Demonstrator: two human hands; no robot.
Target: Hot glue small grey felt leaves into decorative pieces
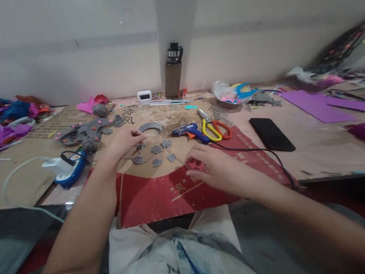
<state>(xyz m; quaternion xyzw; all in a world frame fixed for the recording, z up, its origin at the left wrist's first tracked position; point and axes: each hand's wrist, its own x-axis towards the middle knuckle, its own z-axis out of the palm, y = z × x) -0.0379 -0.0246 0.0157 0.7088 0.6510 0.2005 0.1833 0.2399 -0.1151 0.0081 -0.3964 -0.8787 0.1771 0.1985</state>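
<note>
My left hand point(125, 141) reaches over a flattened cardboard sheet point(162, 190), its fingers pinched at a small grey glitter flower point(141, 146). Several more grey flowers point(161, 153) lie in a loose cluster just right of it, and a grey curved strip point(150, 126) lies behind. My right hand point(210, 165) rests lower on the red part of the cardboard, fingers curled with the tips close together near a thin line or wire; whatever they hold is too small to name.
A blue glue gun point(191, 132) and yellow-orange scissors point(214, 129) lie behind my right hand, its black cord trailing right. A black phone point(272, 134), purple sheets point(318, 106), a bottle point(172, 71), another blue glue gun point(70, 165) and grey pieces point(85, 132) surround the work spot.
</note>
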